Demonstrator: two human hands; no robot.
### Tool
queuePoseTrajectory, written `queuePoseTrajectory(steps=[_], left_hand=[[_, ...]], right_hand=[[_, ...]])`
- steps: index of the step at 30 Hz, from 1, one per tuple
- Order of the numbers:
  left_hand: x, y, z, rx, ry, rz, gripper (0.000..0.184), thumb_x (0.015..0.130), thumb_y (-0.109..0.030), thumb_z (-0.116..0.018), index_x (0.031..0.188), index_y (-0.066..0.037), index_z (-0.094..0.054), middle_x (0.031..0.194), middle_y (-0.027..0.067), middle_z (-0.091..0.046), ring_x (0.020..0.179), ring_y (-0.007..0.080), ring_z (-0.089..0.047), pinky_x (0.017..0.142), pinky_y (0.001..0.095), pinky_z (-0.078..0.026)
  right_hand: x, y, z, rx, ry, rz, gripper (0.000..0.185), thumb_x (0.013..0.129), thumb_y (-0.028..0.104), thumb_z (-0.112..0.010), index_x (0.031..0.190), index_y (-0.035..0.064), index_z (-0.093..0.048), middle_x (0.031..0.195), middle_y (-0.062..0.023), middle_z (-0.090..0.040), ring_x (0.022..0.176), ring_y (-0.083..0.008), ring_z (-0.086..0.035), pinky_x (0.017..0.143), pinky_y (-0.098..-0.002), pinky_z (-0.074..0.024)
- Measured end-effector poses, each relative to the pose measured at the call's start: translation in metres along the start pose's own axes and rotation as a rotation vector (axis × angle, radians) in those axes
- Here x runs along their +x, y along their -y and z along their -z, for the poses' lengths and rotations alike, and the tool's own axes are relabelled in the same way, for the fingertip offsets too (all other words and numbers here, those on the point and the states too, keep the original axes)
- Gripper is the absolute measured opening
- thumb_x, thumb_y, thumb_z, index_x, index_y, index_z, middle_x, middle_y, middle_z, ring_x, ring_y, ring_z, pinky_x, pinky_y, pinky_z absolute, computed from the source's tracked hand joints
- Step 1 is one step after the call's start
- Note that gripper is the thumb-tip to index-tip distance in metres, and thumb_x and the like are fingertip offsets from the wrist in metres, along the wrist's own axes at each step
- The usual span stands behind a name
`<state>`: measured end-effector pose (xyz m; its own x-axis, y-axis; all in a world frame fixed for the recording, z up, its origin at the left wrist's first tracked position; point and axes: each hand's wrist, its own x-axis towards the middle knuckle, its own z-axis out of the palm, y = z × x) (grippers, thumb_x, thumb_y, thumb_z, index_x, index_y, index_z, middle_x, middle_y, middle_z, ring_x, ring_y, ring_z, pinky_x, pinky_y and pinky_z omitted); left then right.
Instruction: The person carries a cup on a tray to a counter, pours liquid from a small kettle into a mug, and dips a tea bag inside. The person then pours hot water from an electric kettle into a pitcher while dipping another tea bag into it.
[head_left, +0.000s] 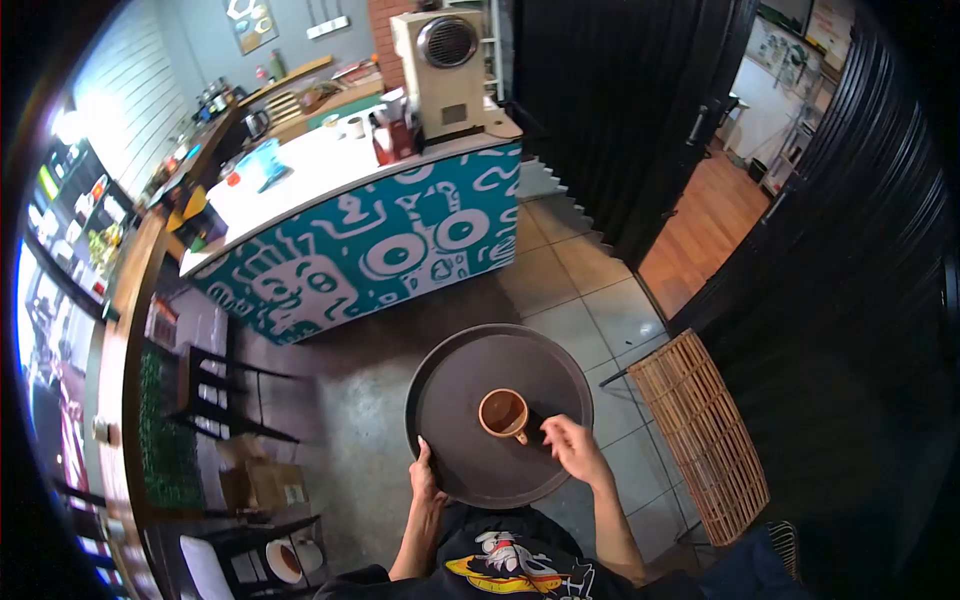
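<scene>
T-shirt [500, 535] adjoins serving tray [448, 390], roomy around cup [503, 412]; left fingers [425, 460] clasp its edge [408, 425]; right fingers [560, 434], part-open, empty, near handle [521, 438]

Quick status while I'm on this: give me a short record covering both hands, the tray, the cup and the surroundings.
left hand: grips the near-left rim of the tray, thumb on top
right hand: over the tray, fingers loosely curled, apart from the cup
tray: round, dark brown
cup: upright on the tray, handle toward the person; contents unclear
ahead: counter with teal-and-white front
right side: woven chair
</scene>
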<state>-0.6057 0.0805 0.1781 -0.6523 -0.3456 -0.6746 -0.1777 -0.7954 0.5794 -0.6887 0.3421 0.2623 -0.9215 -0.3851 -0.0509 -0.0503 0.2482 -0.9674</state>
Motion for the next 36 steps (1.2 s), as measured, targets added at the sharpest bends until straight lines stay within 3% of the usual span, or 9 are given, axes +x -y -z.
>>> queuePoseTrajectory(steps=[5, 7, 9, 10, 14, 18, 25, 28, 36], left_hand=[[0.073, -0.011, -0.099, 0.038, 0.176, 0.027, 0.064, 0.092, -0.045, -0.054, 0.123, 0.01, -0.047, 0.122, 0.0219, -0.055, 0.104, 0.0325, -0.058, 0.09, 0.0464, -0.048], [0.102, -0.018, -0.149, 0.08, 0.23, 0.003, 0.064, 0.093, -0.044, -0.053, 0.123, 0.011, -0.046, 0.121, 0.0221, -0.055, 0.104, 0.0329, -0.058, 0.089, 0.0464, -0.049], [0.13, -0.029, -0.193, 0.157, 0.244, 0.073, 0.064, 0.093, -0.043, -0.052, 0.124, 0.012, -0.045, 0.123, 0.0225, -0.054, 0.105, 0.0332, -0.058, 0.088, 0.0461, -0.049], [0.133, -0.039, -0.224, 0.239, 0.291, 0.119, 0.072, 0.094, -0.048, -0.047, 0.137, 0.008, -0.033, 0.141, 0.0221, -0.037, 0.128, 0.0351, -0.039, 0.106, 0.0493, -0.032], [0.178, -0.052, -0.313, 0.376, 0.297, 0.078, 0.069, 0.093, -0.046, -0.051, 0.13, 0.01, -0.041, 0.131, 0.0227, -0.047, 0.118, 0.0348, -0.049, 0.098, 0.0484, -0.04], [0.208, -0.061, -0.403, 0.491, 0.271, -0.005, 0.062, 0.092, -0.043, -0.056, 0.118, 0.014, -0.049, 0.113, 0.0207, -0.057, 0.101, 0.0305, -0.059, 0.086, 0.0471, -0.049], [0.282, -0.039, -0.523, 0.6, 0.179, -0.142, 0.052, 0.091, -0.046, -0.057, 0.096, 0.006, -0.059, 0.087, 0.0096, -0.06, 0.081, 0.0195, -0.059, 0.071, 0.0388, -0.048], [0.307, -0.032, -0.574, 0.62, 0.109, -0.218, 0.042, 0.09, -0.041, -0.061, 0.069, -0.005, -0.057, 0.062, -0.003, -0.049, 0.05, 0.0077, -0.046, 0.045, 0.0276, -0.038], [0.359, -0.025, -0.704, 0.275, 0.107, -0.253, 0.03, 0.087, -0.028, -0.064, 0.095, 0.001, -0.064, 0.084, 0.0041, -0.063, 0.073, 0.0136, -0.059, 0.064, 0.0292, -0.047]], right_hand=[[0.07, -0.007, 0.105, -0.442, -0.629, 0.199, 0.013, 0.09, 0.016, -0.059, 0.094, 0.0038, -0.062, 0.096, -0.0103, -0.06, 0.093, -0.0243, -0.057, 0.078, -0.0357, -0.0442], [0.106, -0.032, 0.142, -0.334, -0.587, 0.093, 0.027, 0.091, 0.022, -0.059, 0.112, 0.0053, -0.059, 0.114, -0.0145, -0.055, 0.104, -0.0245, -0.054, 0.085, -0.0369, -0.0437], [0.137, -0.041, 0.162, 0.274, -0.604, -0.1, 0.041, 0.093, 0.026, -0.056, 0.13, 0.0097, -0.049, 0.13, -0.0169, -0.048, 0.114, -0.0233, -0.05, 0.095, -0.0386, -0.0394], [0.153, -0.051, 0.175, 0.228, -0.546, -0.067, 0.055, 0.094, 0.029, -0.055, 0.141, 0.0068, -0.035, 0.142, -0.0171, -0.037, 0.123, -0.0227, -0.042, 0.103, -0.0372, -0.0325], [0.218, -0.06, 0.209, 0.335, -0.597, -0.076, 0.063, 0.093, 0.03, -0.058, 0.137, -0.0066, -0.035, 0.141, -0.0174, -0.039, 0.129, -0.0249, -0.037, 0.106, -0.0362, -0.0296], [0.274, -0.065, 0.246, 0.232, -0.784, -0.086, 0.055, 0.094, 0.027, -0.056, 0.135, -0.0056, -0.039, 0.136, -0.0174, -0.045, 0.127, -0.0248, -0.041, 0.105, -0.0354, -0.0317], [0.389, -0.105, 0.336, 0.046, -0.881, -0.058, 0.045, 0.097, 0.023, -0.05, 0.133, -0.0038, -0.044, 0.134, -0.0161, -0.048, 0.125, -0.024, -0.043, 0.106, -0.0335, -0.0301], [0.44, -0.094, 0.386, 0.044, -0.785, -0.029, 0.043, 0.098, 0.021, -0.045, 0.134, -0.0033, -0.043, 0.136, -0.0164, -0.046, 0.126, -0.0256, -0.042, 0.106, -0.0356, -0.0307], [0.585, -0.104, 0.501, 0.176, -0.617, 0.09, 0.037, 0.097, 0.01, -0.045, 0.131, -0.004, -0.046, 0.127, -0.0131, -0.054, 0.116, -0.0193, -0.049, 0.1, -0.0308, -0.0357]])
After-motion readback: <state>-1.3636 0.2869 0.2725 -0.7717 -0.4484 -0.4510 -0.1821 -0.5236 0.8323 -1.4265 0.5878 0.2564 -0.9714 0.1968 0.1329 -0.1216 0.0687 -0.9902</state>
